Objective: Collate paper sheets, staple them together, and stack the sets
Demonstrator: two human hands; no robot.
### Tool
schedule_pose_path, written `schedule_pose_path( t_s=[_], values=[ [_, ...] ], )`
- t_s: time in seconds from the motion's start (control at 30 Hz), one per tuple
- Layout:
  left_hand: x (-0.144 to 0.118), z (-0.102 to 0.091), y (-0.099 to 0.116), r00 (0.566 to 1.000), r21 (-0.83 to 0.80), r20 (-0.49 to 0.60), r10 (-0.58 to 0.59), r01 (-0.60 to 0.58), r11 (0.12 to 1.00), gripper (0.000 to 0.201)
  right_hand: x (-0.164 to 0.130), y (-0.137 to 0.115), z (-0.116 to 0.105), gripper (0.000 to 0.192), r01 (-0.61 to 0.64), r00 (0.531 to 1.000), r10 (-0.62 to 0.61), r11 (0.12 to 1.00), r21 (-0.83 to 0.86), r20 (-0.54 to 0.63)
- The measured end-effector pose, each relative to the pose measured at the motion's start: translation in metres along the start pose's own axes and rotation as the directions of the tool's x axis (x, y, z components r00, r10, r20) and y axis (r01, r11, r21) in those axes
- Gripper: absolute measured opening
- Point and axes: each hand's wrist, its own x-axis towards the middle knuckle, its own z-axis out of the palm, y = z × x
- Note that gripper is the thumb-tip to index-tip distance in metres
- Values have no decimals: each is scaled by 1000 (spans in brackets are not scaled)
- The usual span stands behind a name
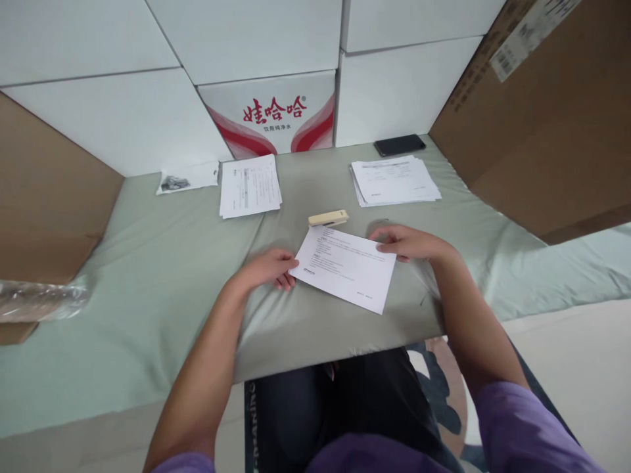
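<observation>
A printed white sheet of paper (348, 268) lies tilted on the green cloth-covered table (162, 282) in front of me. My left hand (269, 268) grips its left corner with the fingers curled at the edge. At the sheet's upper right edge rests my right hand (407, 242), fingers flat on the paper. A beige stapler (328, 218) lies just beyond the sheet's top corner, touching neither hand.
One stack of printed papers (250, 186) lies at the back centre-left, another stack (394, 180) at the back right with a black phone (399, 144) behind it. A small leaflet (187, 178) lies back left. Cardboard panels (542, 118) and white boxes wall in the table.
</observation>
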Motion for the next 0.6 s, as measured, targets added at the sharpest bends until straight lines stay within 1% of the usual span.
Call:
schedule_pose_path(
  t_s=[0.1, 0.17, 0.2, 0.23, 0.27, 0.3, 0.33, 0.37, 0.4, 0.43, 0.47, 0.53, 0.6],
  values=[
    [0, -1, 0, 1000, 2, -2, -2, 2, 1000, 25, 3, 0, 2, 37, 8, 1000, -8, 1000, 12, -1],
    [-1, -1, 0, 1000, 0, -2, -3, 3, 1000, 25, 4, 0, 2, 38, -11, 1000, 11, 1000, 10, -9],
    [-1, -1, 0, 1000, -2, -5, -4, 4, 1000, 25, 4, 0, 1, 39, -28, 999, 28, 1000, -7, -28],
    [-1, -1, 0, 1000, -2, -8, -7, 7, 1000, 25, 2, -1, 1, 39, -46, 996, 42, 998, -45, -72],
    [-1, -1, 0, 1000, -5, -13, -11, 11, 1000, 25, -1, -4, 0, 39, -67, 988, 51, 992, -109, -147],
    [-1, -1, 1, 1000, -8, -15, -15, 15, 1000, 25, -6, -8, -1, 39, -99, 967, 48, 976, -194, -251],
    [-1, -1, 1, 1000, -10, -17, -19, 19, 1000, 25, -12, -15, -1, 39, -142, 930, 29, 947, -287, -367],
    [-1, -1, 1, 1000, -11, -18, -19, 19, 1000, 25, -18, -24, -1, 39, -190, 881, -9, 909, -371, -473],
    [0, -1, 1, 1000, -9, -16, -17, 17, 1000, 24, -23, -35, 0, 39, -230, 836, -54, 870, -437, -546],
    [0, -1, 0, 1000, -5, -15, -12, 12, 1000, 24, -28, -48, 1, 40, -245, 809, -96, 841, -483, -579],
    [0, -1, 0, 1000, -2, -13, -4, 4, 1000, 23, -31, -62, 4, 40, -227, 808, -133, 828, -512, -573],
    [1, -1, 0, 1000, -1, -10, 15, -15, 1000, 23, -29, -91, 12, 37, -105, 855, -196, 841, -530, -481],
    [1, 0, 0, 1000, -3, -4, 29, -29, 1000, 23, -17, -114, 22, 31, 16, 893, -239, 863, -506, -381]
  ],
)
